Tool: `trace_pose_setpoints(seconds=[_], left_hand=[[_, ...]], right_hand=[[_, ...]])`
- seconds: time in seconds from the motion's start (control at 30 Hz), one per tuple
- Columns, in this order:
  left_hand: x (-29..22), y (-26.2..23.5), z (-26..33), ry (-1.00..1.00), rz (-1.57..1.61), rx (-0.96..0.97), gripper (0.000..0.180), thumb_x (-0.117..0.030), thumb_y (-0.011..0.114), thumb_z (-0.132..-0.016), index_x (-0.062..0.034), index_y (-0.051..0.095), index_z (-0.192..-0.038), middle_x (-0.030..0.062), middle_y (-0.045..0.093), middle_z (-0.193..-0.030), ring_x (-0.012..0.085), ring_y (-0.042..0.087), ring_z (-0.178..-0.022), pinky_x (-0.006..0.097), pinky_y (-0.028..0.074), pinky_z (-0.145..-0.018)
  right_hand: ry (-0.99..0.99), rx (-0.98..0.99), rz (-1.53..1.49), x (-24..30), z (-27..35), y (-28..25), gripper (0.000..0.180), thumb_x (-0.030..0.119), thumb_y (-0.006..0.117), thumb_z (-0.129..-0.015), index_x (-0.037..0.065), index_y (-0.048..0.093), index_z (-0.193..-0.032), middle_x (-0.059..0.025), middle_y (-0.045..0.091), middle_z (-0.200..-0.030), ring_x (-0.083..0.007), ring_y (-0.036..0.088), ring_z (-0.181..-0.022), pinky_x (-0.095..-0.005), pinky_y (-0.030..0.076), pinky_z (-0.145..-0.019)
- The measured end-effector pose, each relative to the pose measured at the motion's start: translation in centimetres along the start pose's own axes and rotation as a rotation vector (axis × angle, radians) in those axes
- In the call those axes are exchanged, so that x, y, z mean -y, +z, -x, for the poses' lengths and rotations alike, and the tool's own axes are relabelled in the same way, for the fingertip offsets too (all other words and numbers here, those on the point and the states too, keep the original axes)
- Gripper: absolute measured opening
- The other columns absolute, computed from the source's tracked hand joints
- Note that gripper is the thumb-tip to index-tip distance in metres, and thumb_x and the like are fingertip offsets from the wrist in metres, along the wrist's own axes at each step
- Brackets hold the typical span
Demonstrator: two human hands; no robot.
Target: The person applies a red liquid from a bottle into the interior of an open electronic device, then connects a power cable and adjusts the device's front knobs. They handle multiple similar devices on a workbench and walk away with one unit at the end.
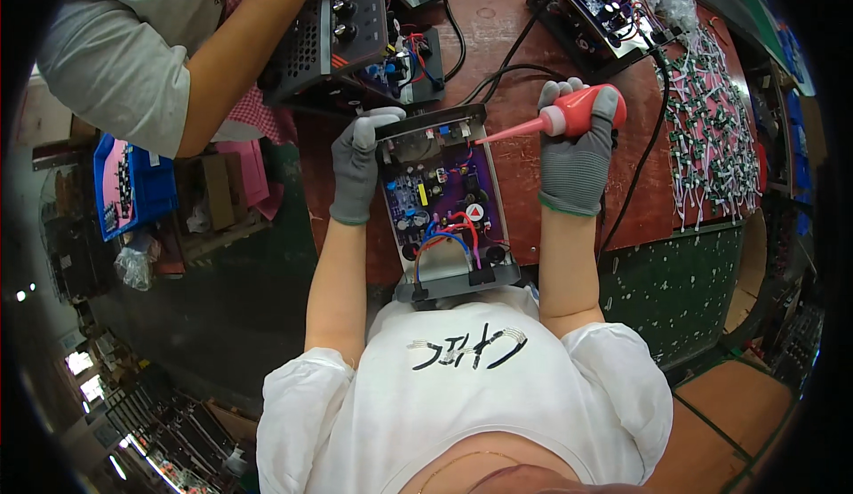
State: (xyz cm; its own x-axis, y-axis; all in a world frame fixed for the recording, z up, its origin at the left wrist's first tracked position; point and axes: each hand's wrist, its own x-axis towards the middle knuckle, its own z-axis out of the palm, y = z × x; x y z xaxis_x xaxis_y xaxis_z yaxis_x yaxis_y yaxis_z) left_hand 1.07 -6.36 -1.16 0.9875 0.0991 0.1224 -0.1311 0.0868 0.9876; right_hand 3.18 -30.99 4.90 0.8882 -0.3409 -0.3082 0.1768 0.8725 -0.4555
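My left hand [358,161], in a grey glove, grips the far left corner of an open electronic chassis [499,194]. Inside the chassis lies a purple circuit board [440,196] with red and blue wires looping at its near end. That near end rests close against my white shirt. In my right hand [577,161], also gloved, is a red squeeze bottle [582,110] lying on its side. Its long tapered nozzle points left, with the tip at the far right corner of the board. Whether any glue or liquid comes out is too small to tell.
Other open chassis units [391,67] stand at the far left, beside a co-worker's arm [240,67]. Another opened unit [613,19] sits far right, with black cables crossing the red table [524,219]. Small wired boards [711,130] cover the table's right end. A blue bin [147,183] is at left.
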Motion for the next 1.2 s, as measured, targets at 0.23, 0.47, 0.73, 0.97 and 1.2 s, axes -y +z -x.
trace_pose_setpoints(seconds=[0.23, 0.47, 0.73, 0.97, 1.2], left_hand=[[0.4, -2.9, 1.3, -0.044, 0.242, -0.071, 0.06, -0.059, 0.043, -0.091, -0.0038, 0.065, -0.096, 0.0141, 0.063, -0.108, 0.0238, 0.06, -0.101, 0.038, 0.047, -0.091], [2.4, -7.3, 3.1, -0.27, 0.521, -0.292, 0.07, -0.067, 0.036, -0.089, -0.0061, 0.065, -0.105, 0.0083, 0.064, -0.101, 0.0203, 0.061, -0.092, 0.033, 0.049, -0.083], [3.4, -9.2, 3.4, -0.389, 0.802, -0.388, 0.055, -0.06, 0.041, -0.091, -0.0105, 0.063, -0.098, 0.0064, 0.064, -0.099, 0.0192, 0.062, -0.09, 0.034, 0.051, -0.081], [7.0, -10.7, 5.0, -0.004, 0.864, -0.173, 0.03, -0.034, 0.04, -0.098, -0.01, 0.049, -0.114, 0.0078, 0.057, -0.114, 0.0218, 0.057, -0.104, 0.038, 0.047, -0.091], [8.7, -11.0, 4.7, -0.238, 1.149, -0.345, 0.028, -0.034, 0.043, -0.095, -0.0092, 0.054, -0.088, 0.0113, 0.06, -0.103, 0.0284, 0.058, -0.101, 0.045, 0.046, -0.093]], right_hand=[[-0.005, 0.003, -0.029, -1.2, 1.5, 0.7, 0.049, 0.035, 0.061, -0.09, -0.004, 0.044, -0.113, -0.0123, 0.052, -0.103, -0.0211, 0.057, -0.094, -0.0348, 0.054, -0.089], [-0.129, 0.071, 0.076, -5.2, 5.4, 3.9, 0.043, 0.035, 0.061, -0.09, 0.002, 0.045, -0.113, -0.01, 0.053, -0.104, -0.0191, 0.057, -0.094, -0.0364, 0.053, -0.09], [-0.259, 0.248, 0.277, -10.6, 10.2, 7.9, 0.055, 0.038, 0.064, -0.088, 0.003, 0.039, -0.123, -0.0103, 0.053, -0.105, -0.0216, 0.058, -0.093, -0.0411, 0.05, -0.091], [-0.352, 0.343, 0.416, -13.6, 12.1, 9.1, 0.056, 0.036, 0.063, -0.089, 0.003, 0.037, -0.125, -0.0126, 0.056, -0.109, -0.0236, 0.059, -0.093, -0.0445, 0.049, -0.093], [-0.413, 0.454, 0.47, -16.6, 12.6, 8.3, 0.059, 0.038, 0.063, -0.088, 0.003, 0.035, -0.128, -0.0124, 0.055, -0.11, -0.0245, 0.057, -0.096, -0.044, 0.049, -0.09]])
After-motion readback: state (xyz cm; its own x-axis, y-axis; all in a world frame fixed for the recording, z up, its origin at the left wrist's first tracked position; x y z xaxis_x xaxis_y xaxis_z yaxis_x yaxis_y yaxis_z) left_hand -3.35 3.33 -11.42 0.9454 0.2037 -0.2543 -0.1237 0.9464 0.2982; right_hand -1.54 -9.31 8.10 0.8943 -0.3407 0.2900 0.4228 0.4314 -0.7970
